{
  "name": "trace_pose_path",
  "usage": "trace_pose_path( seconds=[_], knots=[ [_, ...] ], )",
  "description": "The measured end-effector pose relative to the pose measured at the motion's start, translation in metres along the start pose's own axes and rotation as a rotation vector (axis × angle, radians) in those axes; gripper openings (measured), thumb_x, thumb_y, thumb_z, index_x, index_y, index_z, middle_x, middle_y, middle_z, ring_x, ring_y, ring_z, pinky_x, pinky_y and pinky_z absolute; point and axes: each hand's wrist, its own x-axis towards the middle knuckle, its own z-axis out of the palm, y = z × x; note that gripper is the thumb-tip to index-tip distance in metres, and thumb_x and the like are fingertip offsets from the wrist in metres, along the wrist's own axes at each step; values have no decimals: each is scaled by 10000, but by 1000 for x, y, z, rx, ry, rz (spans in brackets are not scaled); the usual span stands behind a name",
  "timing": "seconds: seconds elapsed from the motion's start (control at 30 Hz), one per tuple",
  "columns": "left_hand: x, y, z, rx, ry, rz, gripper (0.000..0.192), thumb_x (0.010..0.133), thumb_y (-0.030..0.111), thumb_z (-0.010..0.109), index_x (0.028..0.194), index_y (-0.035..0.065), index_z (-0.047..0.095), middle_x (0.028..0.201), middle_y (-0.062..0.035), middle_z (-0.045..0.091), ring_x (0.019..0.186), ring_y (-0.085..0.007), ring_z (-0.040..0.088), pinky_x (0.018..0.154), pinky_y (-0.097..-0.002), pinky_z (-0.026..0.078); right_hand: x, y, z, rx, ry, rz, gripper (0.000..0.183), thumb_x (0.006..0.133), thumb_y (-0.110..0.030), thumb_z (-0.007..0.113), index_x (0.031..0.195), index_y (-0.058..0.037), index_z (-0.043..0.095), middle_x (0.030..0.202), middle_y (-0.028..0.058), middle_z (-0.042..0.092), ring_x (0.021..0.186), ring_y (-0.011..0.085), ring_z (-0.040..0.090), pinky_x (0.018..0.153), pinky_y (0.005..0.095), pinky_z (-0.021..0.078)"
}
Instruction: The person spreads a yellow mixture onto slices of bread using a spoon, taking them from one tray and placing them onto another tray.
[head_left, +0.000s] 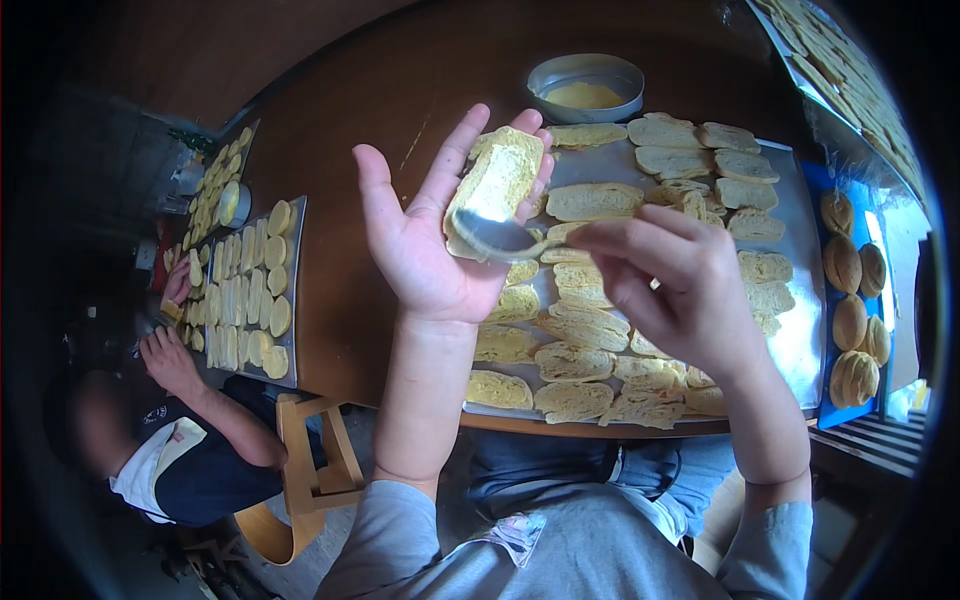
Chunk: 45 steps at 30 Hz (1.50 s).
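On the upturned palm of my left hand (435, 247) lies a long bread slice (501, 172) with a pale yellow spread on its top. The thumb points away from the slice, and some fingers lie beneath it. My right hand (667, 277) pinches the handle of a metal spoon (499, 234), whose bowl rests over the slice's near end. Below both hands is a metal baking tray (799, 337) carrying rows of bread slices (574, 361), some overlapping. Beyond it stands a round metal tin (585, 112) with yellow spread (583, 94) inside.
Round bread rolls (842, 264) sit on a blue tray (829, 405) at the right. Above them is another loaded tray (817, 97). At left, a co-worker (217, 450) handles bread beside a second tray (298, 247) and tin (234, 204). A wooden chair (300, 465) stands between us.
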Motion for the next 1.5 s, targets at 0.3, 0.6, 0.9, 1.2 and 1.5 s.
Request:
trace_pose_path(
  seconds=[0.3,0.6,0.9,1.2,1.5],
  knots=[
    [-4,3,5,-38,-12,-1,1037,982,773,288,1540,-101,312,1553,-390,324,1469,-495,325,1226,-561,279,-2,3,2,-155,69,-1,274,829,25,679,1076,-73,742,758,75,651,636,220,671,552,336,527],
    [-5,5,4,-47,-28,13,1055,980,769,298,1530,-131,283,1551,-408,302,1474,-500,308,1245,-569,249,0,7,1,-220,166,14,258,827,-44,721,1072,-120,747,751,57,646,639,245,680,556,364,545],
    [-1,8,-2,63,-85,53,1055,986,753,296,1555,-129,181,1573,-415,237,1485,-524,261,1250,-592,222,3,9,0,-103,96,-32,240,839,-9,697,1063,-83,746,733,61,634,640,214,675,562,344,542],
    [8,26,-17,-116,-127,58,982,988,714,395,1494,-122,306,1518,-354,394,1410,-470,418,1169,-567,394,2,15,1,-114,152,-120,253,888,62,629,1098,-20,742,760,59,637,619,119,603,548,259,442],
    [7,100,-77,-399,-257,239,966,1034,677,224,1585,-97,49,1664,-302,139,1547,-447,160,1265,-611,174,-14,-7,10,-269,-240,-128,128,778,-10,730,890,-39,676,791,70,615,638,219,655,547,363,528]
  ],
)
